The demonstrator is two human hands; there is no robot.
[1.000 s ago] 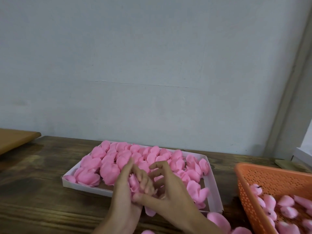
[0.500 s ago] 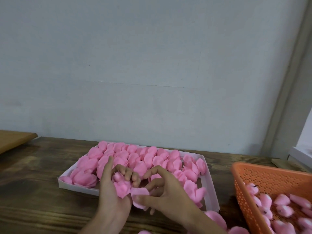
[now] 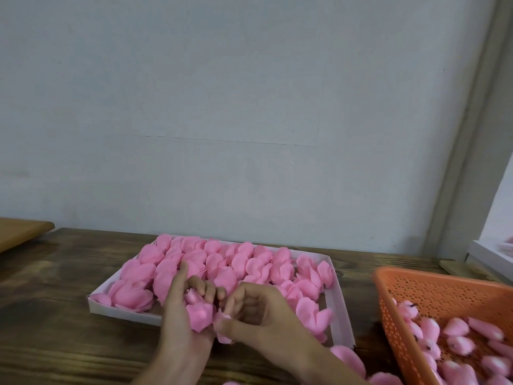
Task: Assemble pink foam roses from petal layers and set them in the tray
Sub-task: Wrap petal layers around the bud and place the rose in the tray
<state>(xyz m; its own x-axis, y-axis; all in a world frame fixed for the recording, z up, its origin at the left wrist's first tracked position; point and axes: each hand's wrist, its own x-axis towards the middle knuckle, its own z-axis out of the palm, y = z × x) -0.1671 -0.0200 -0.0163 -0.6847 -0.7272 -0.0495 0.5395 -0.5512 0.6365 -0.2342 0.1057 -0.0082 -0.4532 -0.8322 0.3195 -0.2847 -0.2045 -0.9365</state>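
Observation:
Over the near edge of the white tray (image 3: pixel 125 312), my left hand (image 3: pixel 183 315) cups a pink foam rose (image 3: pixel 198 311), its fingers curled over the bud. My right hand (image 3: pixel 258 315) is beside it and pinches a loose pink petal layer (image 3: pixel 223 327) between thumb and forefinger, touching the rose's right side. The tray is packed with several finished pink roses (image 3: pixel 222 262); the front middle of it is hidden behind my hands.
An orange perforated basket (image 3: pixel 433 290) at the right holds several pink buds (image 3: pixel 455 334). Loose petals (image 3: pixel 349 359) lie on the dark wooden table (image 3: pixel 50 315) by my right forearm. A white box edge (image 3: pixel 488 257) sits far right, a tan board (image 3: pixel 19 232) far left.
The rose in my left hand has gained outer petals and sits lower in the palm. My right hand has brought a petal layer against its right side.

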